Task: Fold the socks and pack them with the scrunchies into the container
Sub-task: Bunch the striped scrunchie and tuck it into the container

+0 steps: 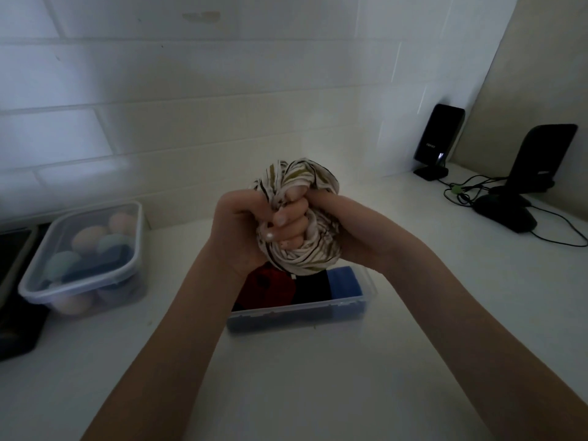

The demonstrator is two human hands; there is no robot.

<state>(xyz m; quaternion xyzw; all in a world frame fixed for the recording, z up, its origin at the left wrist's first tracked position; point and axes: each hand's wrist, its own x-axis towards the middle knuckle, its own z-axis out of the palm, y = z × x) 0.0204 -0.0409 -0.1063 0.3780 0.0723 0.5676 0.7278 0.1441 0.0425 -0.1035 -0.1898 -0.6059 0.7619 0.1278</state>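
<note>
Both my hands hold a bunched white sock with olive and dark stripes [299, 259] in the air above the clear plastic container [318, 313]. My left hand [241, 230] grips the bundle from the left, its fingers curled into the cloth. My right hand [346, 227] wraps the bundle from the right, mostly behind the fabric. Inside the container lie a dark red item [270, 288], a black item [313, 289] and a blue folded item [345, 281]. My left forearm hides the container's left end.
A second clear tub [31, 294] with pastel round items inside stands at the left. Dark objects lie at the far left edge. At the back right stand a black device [437, 141], a dark stand [537, 160] and tangled cables [461, 195]. A white tiled wall runs behind.
</note>
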